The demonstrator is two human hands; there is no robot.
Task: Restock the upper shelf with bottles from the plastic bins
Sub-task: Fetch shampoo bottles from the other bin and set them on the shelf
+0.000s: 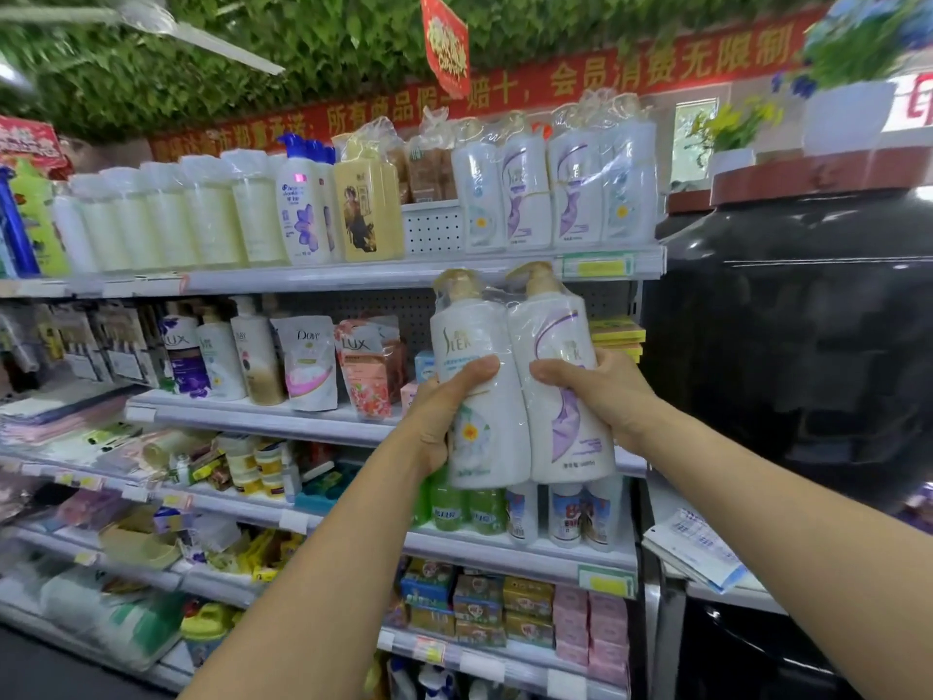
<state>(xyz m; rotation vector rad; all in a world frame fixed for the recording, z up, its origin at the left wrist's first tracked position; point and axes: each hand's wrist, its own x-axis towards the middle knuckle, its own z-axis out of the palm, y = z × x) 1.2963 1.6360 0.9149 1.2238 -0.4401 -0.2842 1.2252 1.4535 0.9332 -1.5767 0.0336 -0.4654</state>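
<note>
Head view: twin pack of pump bottles (520, 391) held up in front of the shelving, just below the front edge of the upper shelf (353, 281) near its right end. Wrapped together in clear crinkled plastic, both bottles white with gold-toned pump tops; "SLEK" in gold lettering on the left one above a white-and-yellow flower, a purple swirl down the right one, smaller print too fine to read. Left hand (444, 411) gripping the left bottle, thumb across its front, fingers curled round its side. Right hand (601, 391) gripping the right bottle the same way, thumb on the front beside the seam between the two. Matching wrapped SLEK packs (553, 186) standing at the right end of the upper shelf, upright. Further left along it, a yellow bottle (366, 204) with a figure on the label, then a white bottle with a blue pump (303, 204) and a purple flower, then a row of pale wrapped bottles (166, 219) toward the left end. On the shelf below: "LUX" on a purple-labelled bottle (183, 356), "Dove" on a white refill pouch (309, 363), "LUX" again on a pink pouch (364, 368). Red banner (631, 75) with yellow Chinese characters along the wall above.
</note>
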